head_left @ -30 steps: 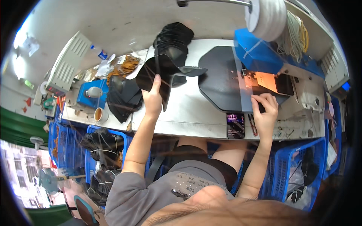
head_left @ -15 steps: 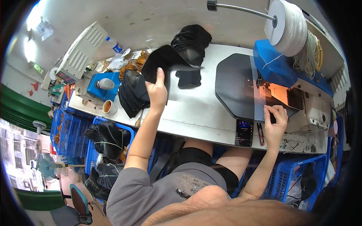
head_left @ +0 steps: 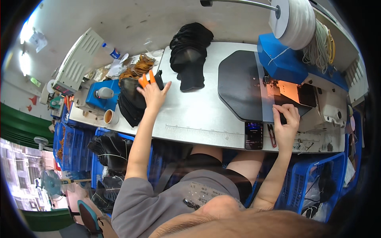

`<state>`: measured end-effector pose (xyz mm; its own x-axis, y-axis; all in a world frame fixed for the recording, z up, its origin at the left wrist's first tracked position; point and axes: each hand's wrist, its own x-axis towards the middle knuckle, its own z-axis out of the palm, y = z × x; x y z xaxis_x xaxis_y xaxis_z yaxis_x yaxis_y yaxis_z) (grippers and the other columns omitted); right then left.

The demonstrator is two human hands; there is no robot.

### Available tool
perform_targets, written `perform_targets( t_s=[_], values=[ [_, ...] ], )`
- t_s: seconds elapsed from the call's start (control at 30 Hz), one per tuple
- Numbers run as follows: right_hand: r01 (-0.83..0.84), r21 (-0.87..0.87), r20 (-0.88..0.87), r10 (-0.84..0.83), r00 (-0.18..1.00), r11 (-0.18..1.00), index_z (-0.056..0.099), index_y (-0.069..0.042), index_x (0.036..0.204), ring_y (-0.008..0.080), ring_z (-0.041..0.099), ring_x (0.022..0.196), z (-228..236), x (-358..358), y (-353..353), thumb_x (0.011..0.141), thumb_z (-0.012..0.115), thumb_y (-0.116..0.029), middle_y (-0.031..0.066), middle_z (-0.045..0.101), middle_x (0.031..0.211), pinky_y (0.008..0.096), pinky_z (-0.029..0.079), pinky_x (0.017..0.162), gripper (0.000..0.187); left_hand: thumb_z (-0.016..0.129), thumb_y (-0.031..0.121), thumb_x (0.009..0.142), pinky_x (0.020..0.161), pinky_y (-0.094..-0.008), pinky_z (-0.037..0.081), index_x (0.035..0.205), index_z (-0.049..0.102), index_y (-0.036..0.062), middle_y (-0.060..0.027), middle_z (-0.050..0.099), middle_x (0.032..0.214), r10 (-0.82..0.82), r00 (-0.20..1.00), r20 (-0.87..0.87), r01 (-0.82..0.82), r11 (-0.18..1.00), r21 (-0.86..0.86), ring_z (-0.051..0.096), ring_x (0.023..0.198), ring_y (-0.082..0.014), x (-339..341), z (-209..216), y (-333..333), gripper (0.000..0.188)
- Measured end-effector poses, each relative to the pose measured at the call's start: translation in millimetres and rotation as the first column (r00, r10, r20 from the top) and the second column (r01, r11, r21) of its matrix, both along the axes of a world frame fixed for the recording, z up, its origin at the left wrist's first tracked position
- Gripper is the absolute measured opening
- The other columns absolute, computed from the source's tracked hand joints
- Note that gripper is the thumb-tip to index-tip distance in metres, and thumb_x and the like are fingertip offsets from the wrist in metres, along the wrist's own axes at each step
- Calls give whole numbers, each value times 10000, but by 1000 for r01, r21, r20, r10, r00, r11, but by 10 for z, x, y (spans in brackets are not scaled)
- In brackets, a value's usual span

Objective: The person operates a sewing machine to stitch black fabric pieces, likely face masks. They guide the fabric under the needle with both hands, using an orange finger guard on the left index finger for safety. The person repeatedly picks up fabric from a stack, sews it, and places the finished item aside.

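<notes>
My left hand (head_left: 153,95) is spread open above the left stack of black cut pieces (head_left: 131,105), with nothing gripped. Orange covers show on two of its fingertips. At the sewing machine's front edge, my right hand (head_left: 286,116) has its fingers curled and thumb and forefinger brought together; whether a small dark thing is inside cannot be made out. Just beyond it lies the black machine plate (head_left: 240,85) with a pale strip across it. The lit needle area (head_left: 274,85) is under the blue machine head (head_left: 279,57). A taller pile of black pieces (head_left: 190,51) lies at the back middle.
A phone (head_left: 254,135) and red-handled snips (head_left: 272,135) lie by the table's front edge. A paper cup (head_left: 111,117) stands near the blue device (head_left: 102,93) at left. Blue baskets (head_left: 295,186) sit below the table, and a white spool (head_left: 295,23) hangs upper right.
My left hand has let go of the black piece it held and moved left and slightly down, its fingers now spread. The right hand keeps its pose. The whole view has shifted slightly.
</notes>
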<state>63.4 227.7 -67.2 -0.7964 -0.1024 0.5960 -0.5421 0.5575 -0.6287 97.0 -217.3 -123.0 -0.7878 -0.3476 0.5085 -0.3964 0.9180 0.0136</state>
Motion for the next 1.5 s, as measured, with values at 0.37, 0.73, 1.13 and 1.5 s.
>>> perform_targets(
  t_s=[0.37,0.73,1.13,1.5],
  values=[
    [10,16,-46,-9,999,1000,730,-71,838,219,560,819,19,-20,10,789,744,-78,26,603,800,342,398,796,52,610,199,885,891,-456,496,1049,689,92,-167,668,1064,-559,822,110,552,829,91,619,1063,-352,-773,-622,520,211],
    [76,18,-35,-75,997,997,746,-82,825,231,551,798,36,8,-44,782,748,-110,24,599,780,368,407,777,52,763,326,842,408,-356,388,658,712,39,-117,551,495,-637,708,-303,646,759,-86,521,396,-268,-552,1015,1760,344],
    [56,18,44,-57,997,998,744,-51,821,242,559,779,84,21,-227,787,755,-147,41,600,758,372,404,800,103,640,206,892,1122,-514,316,1221,668,92,-114,625,1213,-955,281,93,945,292,146,565,1138,-309,-427,941,2188,349],
    [149,45,216,-155,964,988,736,-54,834,277,595,775,176,-282,-299,781,748,-143,73,625,731,404,418,763,105,649,218,897,1125,-529,322,1230,653,90,-134,611,1217,-948,312,67,924,319,213,575,1105,-315,-671,922,2216,357]
  ],
)
